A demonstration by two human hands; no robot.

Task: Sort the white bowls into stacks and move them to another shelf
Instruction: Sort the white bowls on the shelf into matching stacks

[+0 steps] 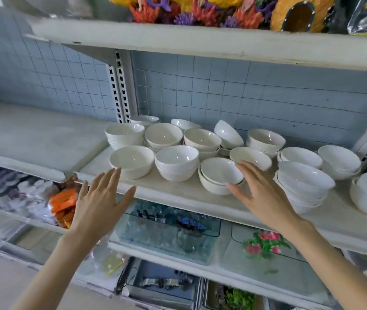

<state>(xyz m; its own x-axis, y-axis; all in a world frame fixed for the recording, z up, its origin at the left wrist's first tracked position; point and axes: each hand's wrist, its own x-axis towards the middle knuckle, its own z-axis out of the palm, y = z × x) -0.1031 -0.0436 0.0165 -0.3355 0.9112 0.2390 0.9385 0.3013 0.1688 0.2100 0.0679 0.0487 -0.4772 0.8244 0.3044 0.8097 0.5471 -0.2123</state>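
Many glossy white ceramic bowls (pixel 177 156) stand on the pale, scuffed middle shelf (pixel 178 193) of a white metal rack, in front of a wall of small pale blue tiles (pixel 267 92). Most are nested in short stacks and a few stand alone. At the front left, a single deep white bowl (pixel 131 161) sits upright near the shelf edge. Further right along the front is a low stack of cream-white bowls (pixel 219 175), and behind it a shallow white bowl tipped on its side (pixel 250 156). A taller leaning stack of white bowls (pixel 303 184) stands to the right. The left hand (pixel 102 198) is raised before the shelf edge with its back to the camera. Its fingers are straight and fanned, its grip is apart and it holds nothing. Its fingertips reach the foot of the single deep bowl, though contact cannot be made out. The right hand (pixel 265 193) is also spread wide, its grip apart. Its thumb is beside the low cream-white stack and its fingertips are at the rim of the tipped bowl. Motion blur hides whether it touches either. The neighbouring grey-white shelf section (pixel 32 130) lies to the left. On the top shelf sit bright artificial corals in orange, purple and yellow (pixel 189 10). Below the bowls are clear glass tanks (pixel 169 231), a sprig of pink plastic flowers with green leaves (pixel 265 242), and orange packets (pixel 64 202).
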